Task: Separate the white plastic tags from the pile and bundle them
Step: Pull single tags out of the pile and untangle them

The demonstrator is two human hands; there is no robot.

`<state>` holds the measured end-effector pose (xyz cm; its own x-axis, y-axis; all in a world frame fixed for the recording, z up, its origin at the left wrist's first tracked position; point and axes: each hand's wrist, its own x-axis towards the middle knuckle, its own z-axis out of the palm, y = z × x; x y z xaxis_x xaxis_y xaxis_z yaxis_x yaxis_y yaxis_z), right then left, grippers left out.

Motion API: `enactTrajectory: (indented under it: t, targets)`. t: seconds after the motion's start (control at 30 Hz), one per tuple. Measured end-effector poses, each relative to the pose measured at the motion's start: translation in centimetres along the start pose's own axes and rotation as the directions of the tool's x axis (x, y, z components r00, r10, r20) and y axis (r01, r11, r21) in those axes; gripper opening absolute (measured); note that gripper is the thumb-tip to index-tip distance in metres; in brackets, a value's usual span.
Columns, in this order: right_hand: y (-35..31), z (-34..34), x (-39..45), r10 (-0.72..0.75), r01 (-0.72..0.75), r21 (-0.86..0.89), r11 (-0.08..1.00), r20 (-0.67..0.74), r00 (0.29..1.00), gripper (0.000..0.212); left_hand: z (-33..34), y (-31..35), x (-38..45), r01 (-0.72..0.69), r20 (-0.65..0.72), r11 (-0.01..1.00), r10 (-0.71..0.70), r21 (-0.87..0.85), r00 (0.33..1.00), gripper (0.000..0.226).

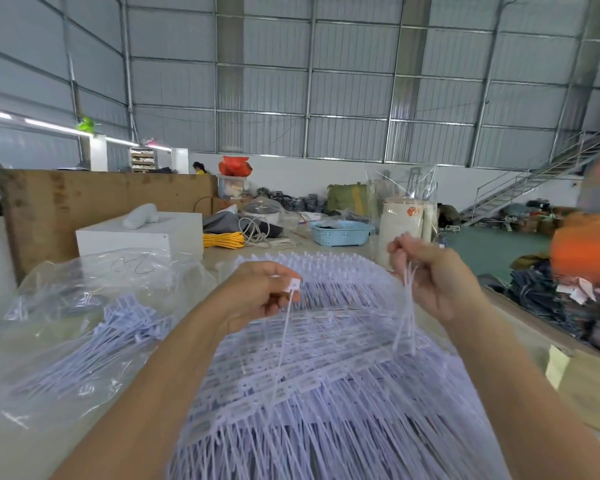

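Pile of white plastic tags (326,393) spread near on counter (568,386), left hand (257,294) fingers pinching one tag (293,285), right hand (430,271) fingers clamped on few tag strands (409,306), bagged tags (94,327) left

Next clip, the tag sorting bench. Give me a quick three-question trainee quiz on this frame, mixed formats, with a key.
1. True or false: the left hand pinches a single tag by its square head.
2. What hangs from the right hand? A) a small bunch of tags B) scissors C) nothing
3. Fill in: behind the pile of tags, between the two hands, sits a blue ____.

Key: 1 true; 2 A; 3 basket.
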<state>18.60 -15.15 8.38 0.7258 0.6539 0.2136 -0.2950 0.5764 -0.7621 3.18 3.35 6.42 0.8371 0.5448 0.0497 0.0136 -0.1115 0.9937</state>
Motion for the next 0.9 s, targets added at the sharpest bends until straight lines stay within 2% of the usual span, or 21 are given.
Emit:
enactTrajectory:
  t: [0.03,0.07,0.13,0.2,0.3,0.5,0.63,0.77,0.9]
  targets:
    - [0.6,0.4,-0.4,0.061,-0.055,-0.106,0.993,0.05,0.997,0.025,0.3,0.0,0.0,0.005,0.023,1.0,-0.005,-0.005,1.0,0.02]
    - [1.5,1.0,-0.7,0.121,-0.092,-0.285,0.954,0.086,0.989,0.027,0.5,-0.1,0.0,0.004,0.04,1.0,-0.004,0.0,0.999,0.022]
    - [3.7,2.2,-1.0,0.189,-0.075,-0.615,0.785,0.122,0.974,0.012,1.1,-0.2,-0.2,-0.02,0.046,0.999,0.019,0.027,0.999,0.022]
    - [5.7,3.2,-1.2,0.183,-0.03,-0.723,0.69,0.134,0.974,0.011,1.6,-0.3,-0.4,-0.05,0.033,0.996,0.048,0.075,0.998,0.017]
    - [7.5,3.6,-1.4,0.156,0.006,-0.718,0.696,0.159,0.975,0.014,2.3,-0.5,-0.5,-0.057,0.027,0.992,0.054,0.11,0.998,0.008]
    - [8.1,3.3,-1.3,0.085,0.054,-0.718,0.694,0.157,0.984,0.009,2.9,-0.4,-0.1,-0.03,0.014,0.999,0.029,0.025,0.999,0.008]
    - [8.4,3.2,-1.3,0.033,0.101,-0.738,0.668,0.165,0.986,0.007,3.2,-0.9,0.4,-0.042,0.059,0.996,0.037,0.081,0.998,0.005]
    - [8.4,3.3,-1.1,0.02,0.076,-0.76,0.646,0.117,0.993,0.003,3.3,-0.9,0.7,-0.002,0.039,0.999,0.0,0.048,0.999,0.032]
    - [7.3,3.3,-0.5,-0.098,0.08,-0.755,0.651,0.021,0.995,0.011,3.1,-0.2,-0.2,-0.008,0.045,1.0,0.007,0.014,0.999,0.051]
